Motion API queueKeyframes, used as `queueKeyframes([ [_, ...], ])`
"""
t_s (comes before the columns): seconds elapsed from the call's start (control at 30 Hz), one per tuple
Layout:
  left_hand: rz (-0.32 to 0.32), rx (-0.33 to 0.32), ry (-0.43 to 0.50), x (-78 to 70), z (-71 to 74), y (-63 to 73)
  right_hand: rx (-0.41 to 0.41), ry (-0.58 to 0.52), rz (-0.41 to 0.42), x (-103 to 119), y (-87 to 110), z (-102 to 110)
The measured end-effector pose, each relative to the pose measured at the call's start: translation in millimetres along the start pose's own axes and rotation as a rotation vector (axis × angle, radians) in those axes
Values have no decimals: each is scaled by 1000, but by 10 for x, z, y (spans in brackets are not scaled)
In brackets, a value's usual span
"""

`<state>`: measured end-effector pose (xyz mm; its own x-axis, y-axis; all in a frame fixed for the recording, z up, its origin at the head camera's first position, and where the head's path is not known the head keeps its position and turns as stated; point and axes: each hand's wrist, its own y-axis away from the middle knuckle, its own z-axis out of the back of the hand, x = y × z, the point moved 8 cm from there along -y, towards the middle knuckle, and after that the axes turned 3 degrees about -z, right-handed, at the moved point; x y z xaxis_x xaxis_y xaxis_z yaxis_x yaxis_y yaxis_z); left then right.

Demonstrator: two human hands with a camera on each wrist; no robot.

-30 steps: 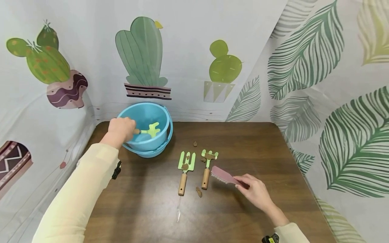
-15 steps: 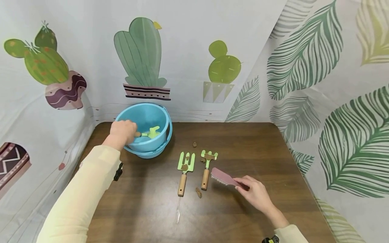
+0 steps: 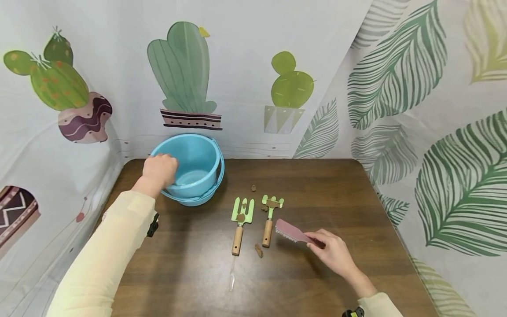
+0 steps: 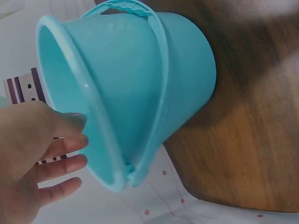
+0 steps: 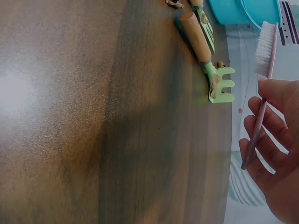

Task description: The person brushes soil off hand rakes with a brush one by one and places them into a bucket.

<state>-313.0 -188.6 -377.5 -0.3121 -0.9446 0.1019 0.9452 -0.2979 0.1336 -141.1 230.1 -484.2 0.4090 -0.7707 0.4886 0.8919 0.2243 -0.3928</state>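
Observation:
My left hand [image 3: 160,171] is over the near-left rim of a blue bucket [image 3: 194,193]. In the left wrist view the fingers [image 4: 63,168] are loosely bent beside the bucket's mouth, holding nothing. The part of the bucket floor that shows holds no tool; the rest is hidden by the near wall and my hand. My right hand [image 3: 332,251] holds a pink brush [image 3: 291,230] by its handle above the table, white bristles facing left. Near the brush lies a green hand rake [image 3: 268,229] with a wooden handle, soil on its head. Left of it is a soiled green hand fork [image 3: 237,237].
Brown clods [image 3: 259,250] lie around the two tools on the wooden table [image 3: 317,189]. A printed cloth backdrop [image 3: 245,79] rises behind the table and at its sides. The bucket's handle hangs down around its side.
The green pronged tool in my left hand has gone down into the bucket and out of sight, and that hand has let go of it. The right hand and brush have barely moved.

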Motion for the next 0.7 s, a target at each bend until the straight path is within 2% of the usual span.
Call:
queueKeyframes([
  [0.1, -17, -50, -35, -17, 98, 13, 11, -10, -11, 5, -18, -18],
  [0.2, -34, -68, -55, -48, 169, 39, 14, -15, -12, 17, -34, -35],
  [0.47, -53, -60, -67, -85, 223, 96, -14, -23, 16, 46, -63, -35],
  [0.7, -90, -115, -70, -120, 267, 183, -11, -10, -1, 39, -56, -22],
])
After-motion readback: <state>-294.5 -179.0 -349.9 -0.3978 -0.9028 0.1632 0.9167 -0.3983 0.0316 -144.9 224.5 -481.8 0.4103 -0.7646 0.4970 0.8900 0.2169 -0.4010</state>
